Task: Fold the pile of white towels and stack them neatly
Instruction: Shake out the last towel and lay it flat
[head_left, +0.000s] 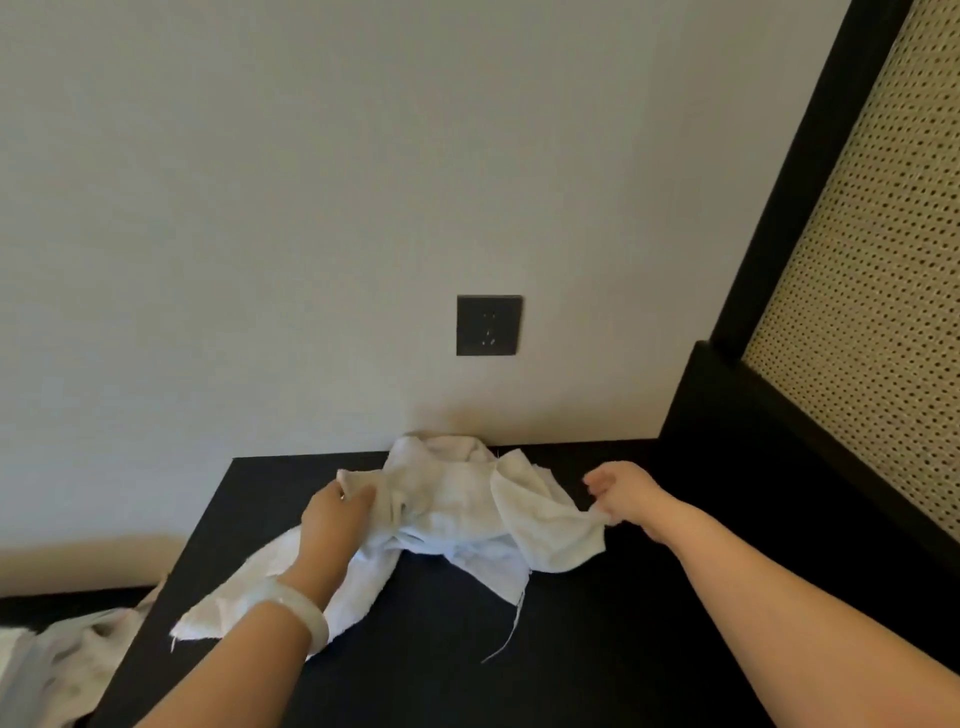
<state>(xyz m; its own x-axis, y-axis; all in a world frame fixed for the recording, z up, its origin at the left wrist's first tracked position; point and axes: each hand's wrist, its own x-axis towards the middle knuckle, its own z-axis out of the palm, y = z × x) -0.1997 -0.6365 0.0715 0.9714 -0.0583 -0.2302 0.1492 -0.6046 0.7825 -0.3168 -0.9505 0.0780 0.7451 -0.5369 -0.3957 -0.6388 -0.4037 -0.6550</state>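
A black table (571, 649) stands against a pale wall (260, 208) bearing a dark socket plate (489, 325). The crumpled pile of white towels (452, 499) lies near the table's far edge; the left hand (335, 519) grips cloth at its left, the right hand (623, 493) pinches a corner at its right

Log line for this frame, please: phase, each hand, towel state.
phase: sorting pile | left hand: grips towel pile | right hand: pinches towel corner | black table: towels crumpled, none visibly folded

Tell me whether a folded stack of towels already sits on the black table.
No: the white towels lie crumpled on the black table, the left hand and right hand each gripping cloth.
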